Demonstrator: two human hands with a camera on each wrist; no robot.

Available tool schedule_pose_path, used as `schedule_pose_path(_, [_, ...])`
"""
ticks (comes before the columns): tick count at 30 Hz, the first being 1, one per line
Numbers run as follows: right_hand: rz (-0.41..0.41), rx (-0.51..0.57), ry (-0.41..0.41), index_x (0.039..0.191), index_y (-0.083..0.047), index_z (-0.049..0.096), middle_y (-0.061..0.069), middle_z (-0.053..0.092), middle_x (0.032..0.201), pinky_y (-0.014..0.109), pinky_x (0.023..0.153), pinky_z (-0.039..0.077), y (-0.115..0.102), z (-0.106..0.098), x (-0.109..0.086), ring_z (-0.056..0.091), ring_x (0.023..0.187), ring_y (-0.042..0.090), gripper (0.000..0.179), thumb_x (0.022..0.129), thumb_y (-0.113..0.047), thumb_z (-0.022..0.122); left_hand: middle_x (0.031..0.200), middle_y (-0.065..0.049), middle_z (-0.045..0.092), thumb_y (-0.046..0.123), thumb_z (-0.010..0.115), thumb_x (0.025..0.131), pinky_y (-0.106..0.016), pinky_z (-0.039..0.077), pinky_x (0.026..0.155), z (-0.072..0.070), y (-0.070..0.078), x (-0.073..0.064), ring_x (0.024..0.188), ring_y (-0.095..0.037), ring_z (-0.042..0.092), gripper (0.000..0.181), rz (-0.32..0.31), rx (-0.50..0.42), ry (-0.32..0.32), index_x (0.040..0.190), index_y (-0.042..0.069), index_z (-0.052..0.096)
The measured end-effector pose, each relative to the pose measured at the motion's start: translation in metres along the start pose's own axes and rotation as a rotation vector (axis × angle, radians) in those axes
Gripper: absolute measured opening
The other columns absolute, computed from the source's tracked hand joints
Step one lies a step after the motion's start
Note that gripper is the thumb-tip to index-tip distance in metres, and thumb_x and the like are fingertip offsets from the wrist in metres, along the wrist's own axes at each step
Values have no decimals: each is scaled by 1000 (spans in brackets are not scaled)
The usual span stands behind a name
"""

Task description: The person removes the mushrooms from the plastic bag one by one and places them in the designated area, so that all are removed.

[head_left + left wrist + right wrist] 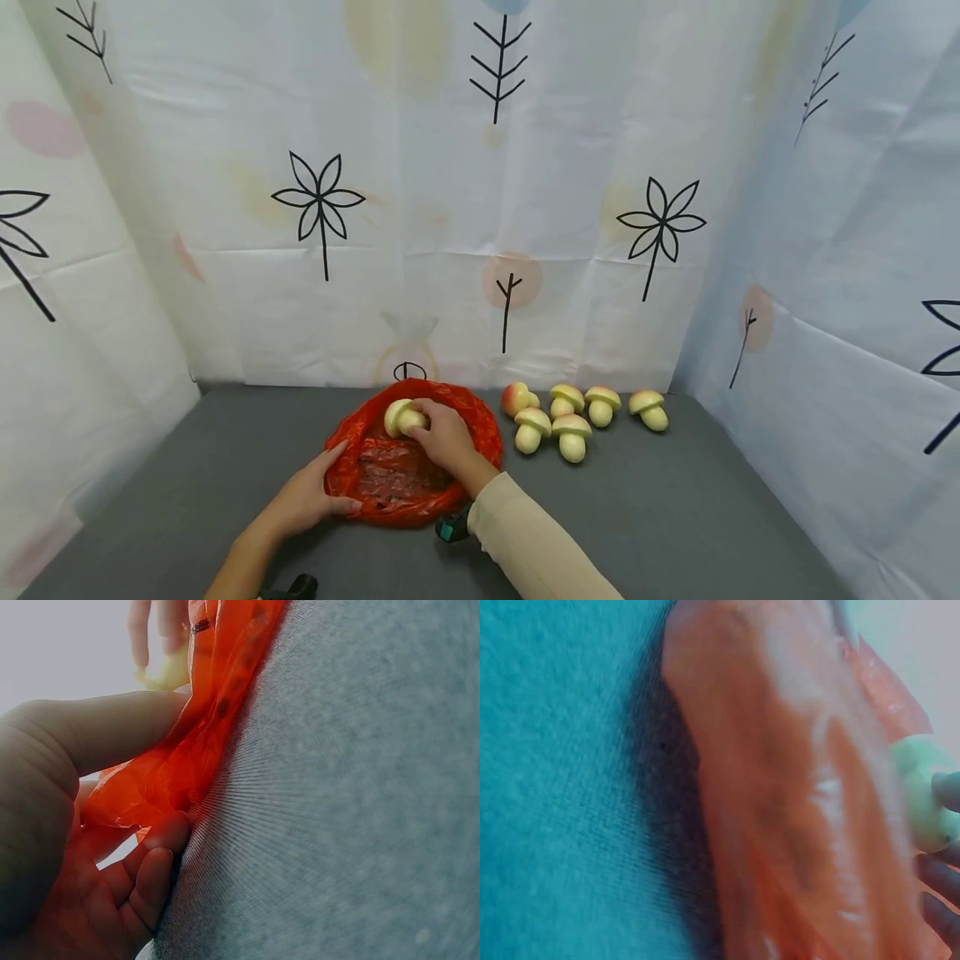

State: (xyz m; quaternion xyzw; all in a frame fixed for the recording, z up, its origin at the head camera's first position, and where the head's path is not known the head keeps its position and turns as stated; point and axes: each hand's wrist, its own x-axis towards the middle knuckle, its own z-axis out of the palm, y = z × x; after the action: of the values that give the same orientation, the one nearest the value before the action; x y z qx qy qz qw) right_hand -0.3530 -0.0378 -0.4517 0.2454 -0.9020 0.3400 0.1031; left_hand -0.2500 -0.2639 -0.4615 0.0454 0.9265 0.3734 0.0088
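Note:
A red plastic bag lies spread open on the grey table, its rim standing up in a rough ring. My left hand grips the rim at the near left; in the left wrist view the thumb lies on one side of the red film and curled fingers on the other. Over the bag's opening, my right hand pinches a toy mushroom with a pale yellow cap and stem. The right wrist view shows fingertips against that mushroom, while the bag hides part of it.
Right of the bag, several similar mushrooms stand or lie in a loose group, among them a front one, a reddish one on its side and one apart at the far right. A patterned white cloth borders the table's back and sides.

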Motion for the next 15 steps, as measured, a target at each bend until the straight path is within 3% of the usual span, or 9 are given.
schedule_pose_path(6, [-50, 8, 7, 114, -12, 69, -1, 67, 105, 29, 83, 49, -6, -12, -4, 58, 88, 14, 28, 90, -24, 71, 146, -34, 33, 43, 85, 69, -65, 30, 101, -1, -2, 0, 132, -53, 32, 109, 10, 26, 2, 150, -4, 30])
schedule_pose_path(15, [-132, 134, 40, 115, -11, 68, -2, 66, 102, 27, 76, 48, 2, -38, -24, 59, 85, 18, 27, 91, -24, 70, 146, -34, 33, 42, 86, 69, -65, 31, 100, 0, -2, 1, 132, -53, 31, 109, 10, 20, 2, 150, -5, 30])
